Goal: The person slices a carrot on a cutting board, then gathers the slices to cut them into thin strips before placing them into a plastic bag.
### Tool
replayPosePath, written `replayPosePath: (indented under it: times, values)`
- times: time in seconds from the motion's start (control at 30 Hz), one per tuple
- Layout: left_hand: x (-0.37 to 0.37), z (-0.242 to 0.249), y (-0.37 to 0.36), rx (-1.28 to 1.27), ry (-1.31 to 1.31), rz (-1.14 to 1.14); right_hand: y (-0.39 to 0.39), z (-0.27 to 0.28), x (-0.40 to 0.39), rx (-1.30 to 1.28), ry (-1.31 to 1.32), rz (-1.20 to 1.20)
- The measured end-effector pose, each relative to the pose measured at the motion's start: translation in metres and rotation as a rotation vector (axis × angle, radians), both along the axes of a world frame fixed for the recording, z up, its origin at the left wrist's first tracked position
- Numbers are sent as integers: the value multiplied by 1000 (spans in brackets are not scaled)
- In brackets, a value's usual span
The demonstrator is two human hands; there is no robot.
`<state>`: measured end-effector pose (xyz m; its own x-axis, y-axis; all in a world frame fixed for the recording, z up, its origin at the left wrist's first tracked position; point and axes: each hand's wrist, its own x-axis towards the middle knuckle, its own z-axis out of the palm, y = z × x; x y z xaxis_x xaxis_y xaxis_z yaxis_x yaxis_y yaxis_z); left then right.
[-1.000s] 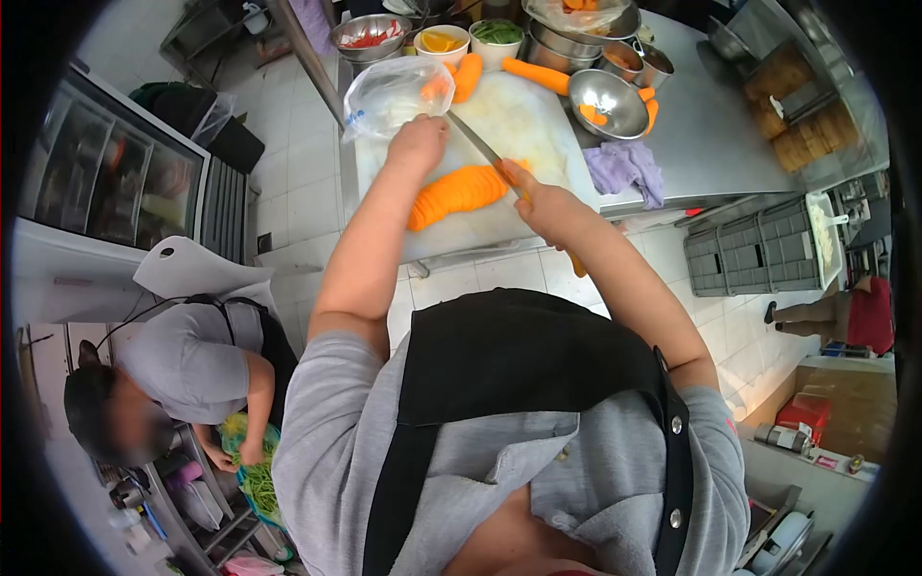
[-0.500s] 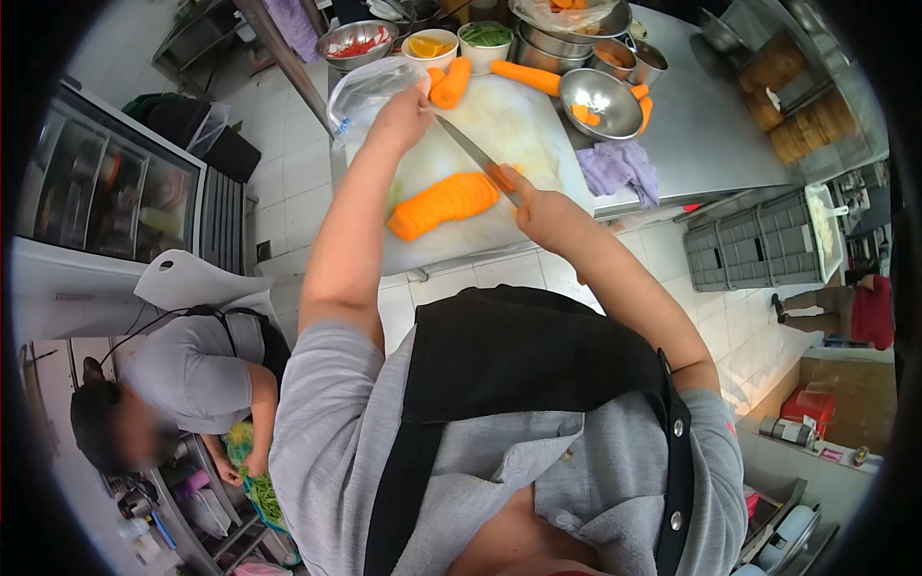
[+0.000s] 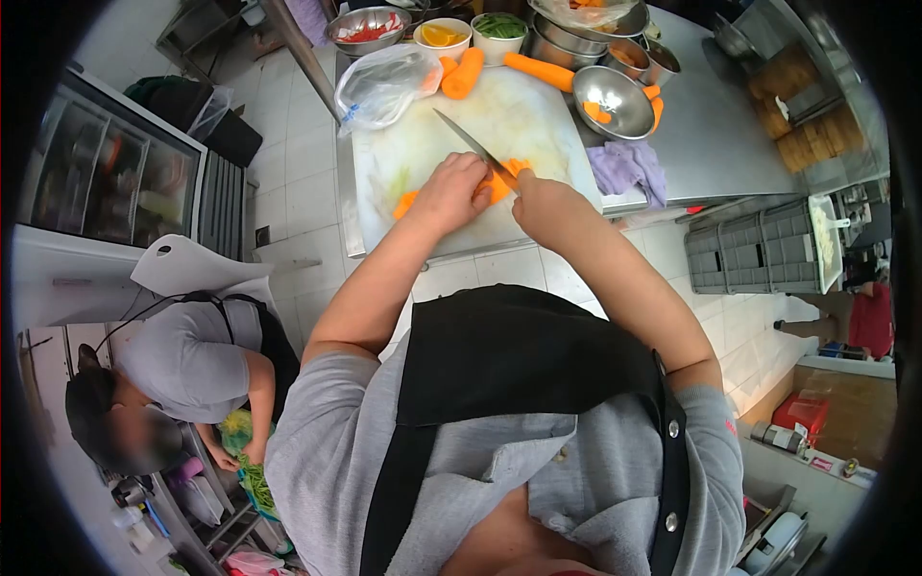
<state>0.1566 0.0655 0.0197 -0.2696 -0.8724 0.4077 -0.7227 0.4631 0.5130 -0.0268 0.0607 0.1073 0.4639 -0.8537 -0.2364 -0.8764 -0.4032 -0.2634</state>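
My right hand is closed round the handle of a knife, whose blade points up and left over the white cutting board. Sliced orange carrot lies on the board, partly hidden under my left hand. That left hand presses on the slices with its fingers bent together, just left of the blade. One end of the carrot row shows beside my left wrist. At the board's top left are a clear plastic bag and a thick carrot piece.
Behind the board stand a bowl of red pieces and a tub of greens. To the right are a metal bowl and a purple cloth. Another person bends over greens at lower left.
My left hand has moved from beside the plastic bag down onto the carrot slices. The knife stays in my right hand, and some slices now lie beside its blade.
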Motion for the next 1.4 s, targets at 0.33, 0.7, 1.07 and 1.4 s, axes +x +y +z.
replayPosePath:
  times: [0.33,0.7,1.07,1.4]
  values:
    - [1,-4,-3,25,18,3,-4,-3,6,51,40,-24]
    - [2,-5,-3,19,34,-12,-3,-7,11,117,81,-49]
    - [3,-12,-3,-4,53,1,-1,-9,9,126,26,-30]
    - [2,-8,-3,10,46,18,-4,-2,9,122,31,-1]
